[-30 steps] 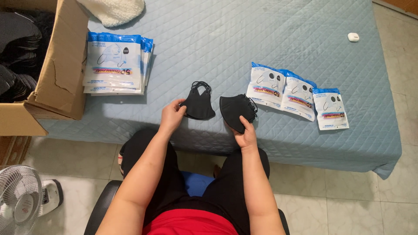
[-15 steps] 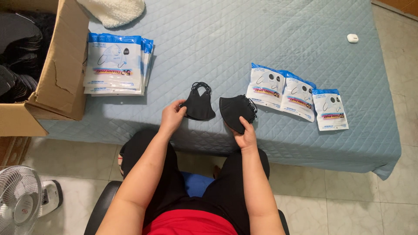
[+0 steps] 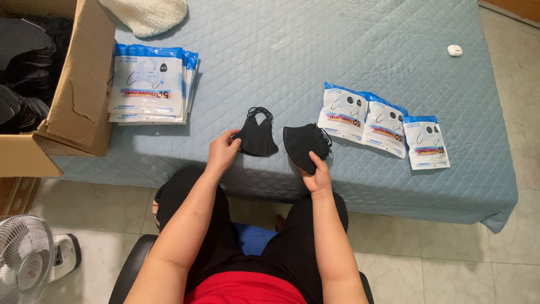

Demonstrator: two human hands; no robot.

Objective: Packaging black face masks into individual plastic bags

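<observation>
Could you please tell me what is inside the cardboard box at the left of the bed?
The cardboard box holds dark, folded things, black and grey; their kind is unclear. Its near wall and the picture's edge hide whatever lies deeper.

A stack of white-blue packets (image 3: 149,84) lies left; three packets (image 3: 385,125) right.

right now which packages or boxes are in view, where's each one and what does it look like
Stack of flat pouches: far left on the blue quilted bed, rectangular, white with blue top bands.
Three overlapping pouches: in a row right of the black masks, white with blue tops.
Cardboard box: left edge of the bed, brown, open, dark items inside.
No signs or screens.
</observation>
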